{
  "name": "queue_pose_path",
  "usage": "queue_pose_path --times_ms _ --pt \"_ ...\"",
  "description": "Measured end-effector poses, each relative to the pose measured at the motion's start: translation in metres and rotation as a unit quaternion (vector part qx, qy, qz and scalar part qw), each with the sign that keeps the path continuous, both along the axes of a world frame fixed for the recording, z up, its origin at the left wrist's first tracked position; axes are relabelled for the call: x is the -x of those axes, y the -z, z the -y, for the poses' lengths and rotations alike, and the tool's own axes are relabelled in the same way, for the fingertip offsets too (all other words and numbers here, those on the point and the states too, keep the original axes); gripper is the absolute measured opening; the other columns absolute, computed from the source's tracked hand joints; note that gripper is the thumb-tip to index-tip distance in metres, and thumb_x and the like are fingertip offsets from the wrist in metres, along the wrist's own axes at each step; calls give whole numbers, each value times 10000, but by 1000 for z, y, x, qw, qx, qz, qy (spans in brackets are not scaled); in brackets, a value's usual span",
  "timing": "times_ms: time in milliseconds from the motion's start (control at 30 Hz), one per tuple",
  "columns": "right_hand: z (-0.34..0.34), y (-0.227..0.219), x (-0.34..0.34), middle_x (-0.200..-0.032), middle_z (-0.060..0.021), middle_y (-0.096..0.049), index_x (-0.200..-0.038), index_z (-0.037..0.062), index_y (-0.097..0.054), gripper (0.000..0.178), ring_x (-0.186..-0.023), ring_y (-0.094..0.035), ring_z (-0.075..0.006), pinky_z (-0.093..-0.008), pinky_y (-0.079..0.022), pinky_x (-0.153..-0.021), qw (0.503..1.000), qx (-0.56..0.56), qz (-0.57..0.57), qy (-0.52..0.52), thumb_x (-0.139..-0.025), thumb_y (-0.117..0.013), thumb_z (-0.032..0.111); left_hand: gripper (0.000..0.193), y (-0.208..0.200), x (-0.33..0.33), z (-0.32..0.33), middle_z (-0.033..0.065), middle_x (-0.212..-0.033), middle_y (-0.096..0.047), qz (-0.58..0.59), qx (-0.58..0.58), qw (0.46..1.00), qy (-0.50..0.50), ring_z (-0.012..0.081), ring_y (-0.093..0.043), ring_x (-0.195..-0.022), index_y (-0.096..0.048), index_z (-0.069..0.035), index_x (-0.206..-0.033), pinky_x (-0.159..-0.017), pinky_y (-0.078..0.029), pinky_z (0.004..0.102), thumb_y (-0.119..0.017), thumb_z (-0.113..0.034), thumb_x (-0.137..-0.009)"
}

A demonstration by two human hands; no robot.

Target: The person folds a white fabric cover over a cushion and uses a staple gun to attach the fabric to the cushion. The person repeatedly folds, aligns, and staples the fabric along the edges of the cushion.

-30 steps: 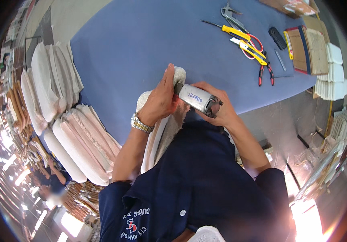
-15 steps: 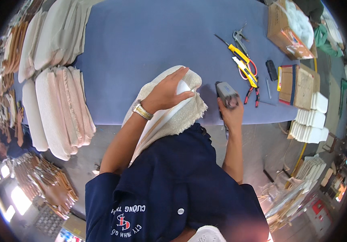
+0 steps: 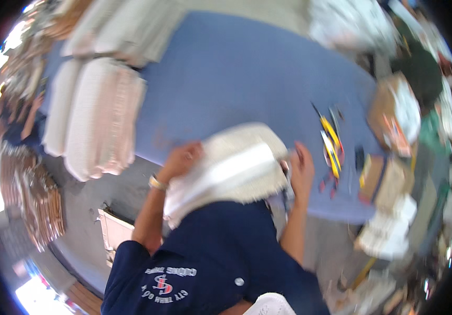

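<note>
A long padded panel point(image 3: 221, 173), covered in cream fabric with a frayed edge and a white strip along its middle, rests against my front at the table's near edge. At its left end my left hand point(image 3: 184, 160) has its fingers curled on the fabric, somewhat blurred. Close by the panel's right end, my right hand point(image 3: 302, 170) has bent fingers. A small dark and grey thing shows beside its thumb, too smeared to name; the grey staple gun is not plainly visible.
The blue-covered table point(image 3: 226, 79) carries stacked cream padded panels point(image 3: 105, 115) on the left. To the right lie a yellow screwdriver point(image 3: 330, 131), a yellow cutter point(image 3: 331, 156) and red-handled pliers point(image 3: 327, 182), near cardboard boxes point(image 3: 386, 181). A co-worker's arm point(image 3: 32, 118) shows far left.
My view has turned, with much blur. My left hand has gone from the panel's top to its left end. My right hand, earlier holding a grey staple gun, is now near the panel's right end.
</note>
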State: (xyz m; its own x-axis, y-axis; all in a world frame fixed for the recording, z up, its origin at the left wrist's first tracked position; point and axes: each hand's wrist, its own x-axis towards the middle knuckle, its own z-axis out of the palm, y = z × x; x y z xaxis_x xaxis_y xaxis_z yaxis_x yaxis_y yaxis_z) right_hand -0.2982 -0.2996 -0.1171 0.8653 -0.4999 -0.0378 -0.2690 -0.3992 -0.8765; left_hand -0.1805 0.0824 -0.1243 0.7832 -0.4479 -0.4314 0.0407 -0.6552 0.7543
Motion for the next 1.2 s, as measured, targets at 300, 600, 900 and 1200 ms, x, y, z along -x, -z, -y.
queue_pose_path --times_ms 300,600,900,1200 --pt "16 101 -48 -1248 -100 -678 -1368 -19 -623 443 -925 -612 -157 -287 -495 -822 982 -139 42 -125 -1071 -450 260 464 44 91 -131 88 -1037 -746 -289 -19 880 -377 216 -720 -913 -689 -54 -1285 -752 -599 393 -564 -439 -1059" --pt "29 -31 -98 -1390 -147 -598 -1432 -11 -550 459 -1191 -597 -236 -355 -482 -1024 980 -179 88 4 -1016 -559 182 487 50 52 -18 155 -1310 -633 -289 417 730 -457 247 -688 -1098 -447 -34 -1476 -916 -595 425 -555 -274 -1067" --pt "-67 -89 -65 -1122 -93 -736 -1263 46 -696 284 -934 -670 -151 -289 -532 -870 985 -10 82 -152 -984 -650 72 401 17 15 66 215 -1242 -649 -308 414 653 -554 314 -720 -1038 -517 32 -1363 -835 -641 498 -543 -231 -1061" --pt "-165 -77 -61 -923 -118 -686 -1029 17 -710 104 -758 -678 -205 -303 -537 -714 937 41 37 -345 -928 -685 24 485 47 13 60 234 -1288 -584 -346 469 608 -539 355 -674 -1125 -383 53 -1405 -867 -619 497 -565 -215 -1045"
